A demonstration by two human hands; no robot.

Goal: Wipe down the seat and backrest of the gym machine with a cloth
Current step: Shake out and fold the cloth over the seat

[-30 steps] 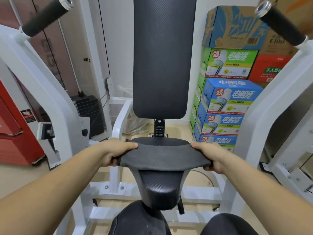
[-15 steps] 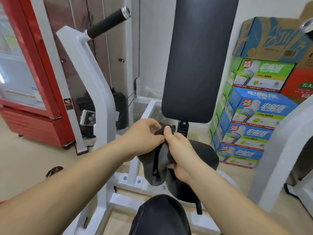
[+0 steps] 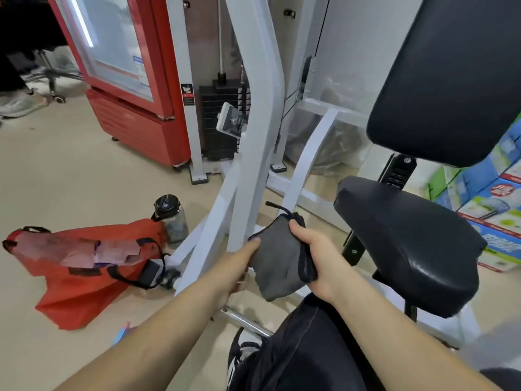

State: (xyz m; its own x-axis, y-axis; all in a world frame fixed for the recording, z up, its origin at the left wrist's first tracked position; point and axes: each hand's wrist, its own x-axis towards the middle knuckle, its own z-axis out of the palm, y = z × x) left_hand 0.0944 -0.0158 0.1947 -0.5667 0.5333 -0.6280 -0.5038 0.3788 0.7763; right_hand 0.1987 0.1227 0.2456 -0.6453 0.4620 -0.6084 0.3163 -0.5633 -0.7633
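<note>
Right grip [image 3: 315, 258] is curled tight round the bunched, dark-hemmed edge of the cloth [image 3: 275, 261], and the left grip [image 3: 239, 263] pinches the opposite edge, thumb on top, its fingers hidden behind the fabric. Between them the cloth hangs as a folded grey wad, low and to the left of the seat [image 3: 408, 249], in front of the white frame [image 3: 253, 136]. It touches neither the seat nor the backrest [image 3: 451, 74]. Both pads show dark and glossy, with no streaks, damp patches or dust that would tell whether they have been wiped, so the pictures alone cannot settle that. My reading is that no wiping is under way at this moment: the cloth is gathered up rather than spread flat, and it is held away from the machine, toward the floor, where a red bag [image 3: 84, 266] and a bottle [image 3: 170, 218] lie. This is either the close of the job, with the cloth folded for putting away, or a pause before a pass. If any wiping is left, the cloth must first be opened and brought back to a pad.
</note>
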